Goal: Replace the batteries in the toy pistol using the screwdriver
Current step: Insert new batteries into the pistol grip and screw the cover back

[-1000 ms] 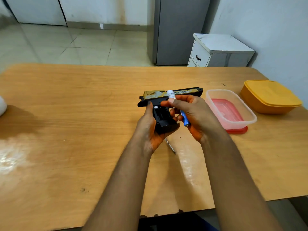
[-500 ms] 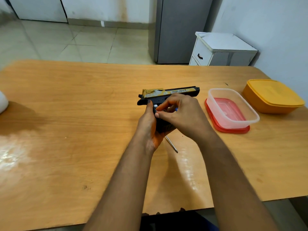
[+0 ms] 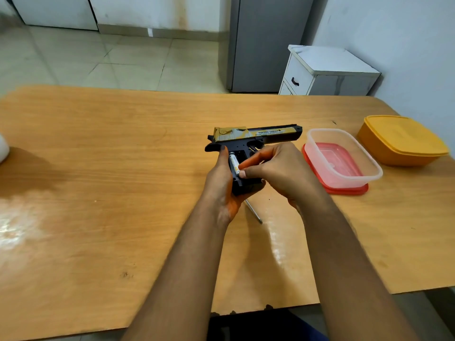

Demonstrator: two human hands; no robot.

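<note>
- Left hand [image 3: 222,185] grips toy pistol [image 3: 256,137] by handle; light, stiff plastic.
- Right hand [image 3: 278,171] pinches battery [image 3: 234,164]: small, smooth, prob slippery; hold at ends.

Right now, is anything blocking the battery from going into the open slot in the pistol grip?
Nothing visible blocks it. The battery already lies along the open compartment in the toy pistol, its lower end pressed by the right hand fingertips, while the left hand grips the pistol's handle. No cover sits over the compartment.
</note>
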